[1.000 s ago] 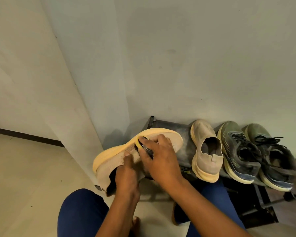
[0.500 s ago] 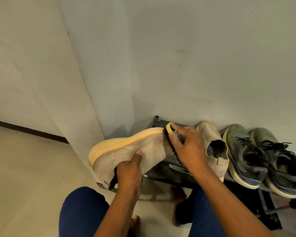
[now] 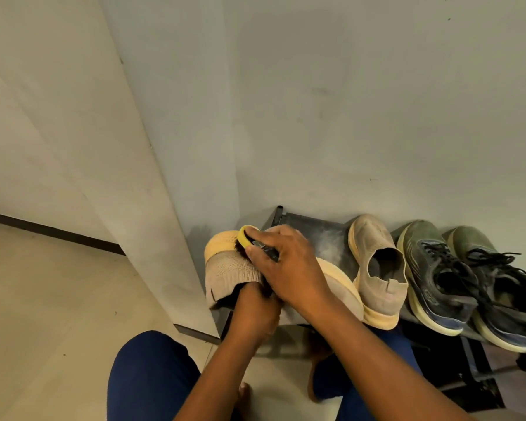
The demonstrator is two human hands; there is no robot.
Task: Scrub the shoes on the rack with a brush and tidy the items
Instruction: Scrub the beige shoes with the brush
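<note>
Head view: the right hand curls its fingers around a yellow-backed brush, bristles pressed onto the beige knit shoe just under the fingertips, while the left hand grips that shoe from below at its opening, fingers tucked out of sight inside. This held shoe hangs over the left end of the black shoe rack. On the rack's top shelf, right of the held shoe, sits the matching beige shoe, then a pair of dark laced sneakers.
</note>
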